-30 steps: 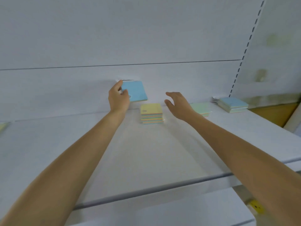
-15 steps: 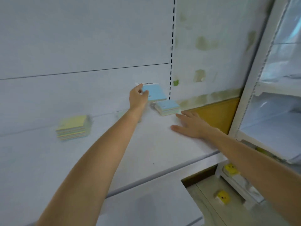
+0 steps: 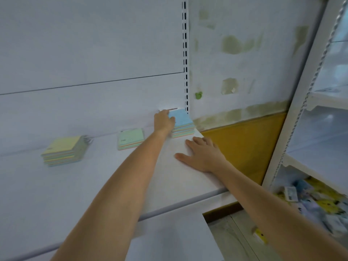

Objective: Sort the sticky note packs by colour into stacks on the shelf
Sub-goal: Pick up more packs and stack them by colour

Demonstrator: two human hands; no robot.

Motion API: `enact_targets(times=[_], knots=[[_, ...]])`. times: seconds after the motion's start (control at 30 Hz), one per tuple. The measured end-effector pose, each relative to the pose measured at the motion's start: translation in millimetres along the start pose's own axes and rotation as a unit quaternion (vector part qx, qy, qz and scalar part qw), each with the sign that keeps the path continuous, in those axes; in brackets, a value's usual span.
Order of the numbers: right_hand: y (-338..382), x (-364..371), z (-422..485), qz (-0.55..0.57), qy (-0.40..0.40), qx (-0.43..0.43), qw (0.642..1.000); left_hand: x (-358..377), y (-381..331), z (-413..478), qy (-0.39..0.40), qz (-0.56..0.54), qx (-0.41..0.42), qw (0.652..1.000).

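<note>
three stacks on one shelf (image 3: 94, 185), left hand (image 3: 163, 120) gripping blue pack (image 3: 179, 117) atop blue stack (image 3: 183, 131), right hand (image 3: 202, 154) flat, empty, just nearer, green stack (image 3: 130, 141) and yellow stack (image 3: 64, 150) leftward

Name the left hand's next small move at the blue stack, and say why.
Probably let go and draw the left hand back. The blue pack it grips already lies on top of the blue stack in the shelf's back corner, looking roughly square with the packs under it. The right hand lies flat on the shelf.
</note>
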State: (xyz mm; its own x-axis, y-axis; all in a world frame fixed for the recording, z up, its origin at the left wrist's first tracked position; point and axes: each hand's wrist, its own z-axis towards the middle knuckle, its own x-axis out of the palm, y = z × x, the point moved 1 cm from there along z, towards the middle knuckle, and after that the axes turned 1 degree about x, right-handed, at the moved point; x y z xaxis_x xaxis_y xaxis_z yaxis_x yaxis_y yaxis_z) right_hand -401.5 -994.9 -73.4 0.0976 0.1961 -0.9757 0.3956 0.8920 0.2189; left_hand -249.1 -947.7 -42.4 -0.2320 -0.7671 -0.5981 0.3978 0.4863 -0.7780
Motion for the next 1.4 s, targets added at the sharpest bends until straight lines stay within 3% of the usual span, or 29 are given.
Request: enact_targets(times=[0.13,0.3,0.47,0.83,1.03,1.4], knots=[[-1,2,1,0.002,-0.004,-0.003,1.0,4,5,0,0.019,0.052,-0.003,0.998],[-3,3,3,0.004,-0.003,-0.008,1.0,7,15,-11,0.072,0.141,0.076,0.984],[-3,3,1,0.014,-0.008,-0.011,1.0,6,14,-19,0.081,0.222,0.083,0.968],[15,-8,-16,0.048,-0.095,-0.059,0.993,-90,50,-63,-0.013,0.321,0.175,0.931],[131,-3,-35,0.074,-0.105,-0.169,0.977,-183,106,-111,-0.047,0.348,0.148,0.925],[396,68,-85,0.124,0.012,-0.312,0.942,-389,232,-231,-0.107,0.346,0.016,0.932]])
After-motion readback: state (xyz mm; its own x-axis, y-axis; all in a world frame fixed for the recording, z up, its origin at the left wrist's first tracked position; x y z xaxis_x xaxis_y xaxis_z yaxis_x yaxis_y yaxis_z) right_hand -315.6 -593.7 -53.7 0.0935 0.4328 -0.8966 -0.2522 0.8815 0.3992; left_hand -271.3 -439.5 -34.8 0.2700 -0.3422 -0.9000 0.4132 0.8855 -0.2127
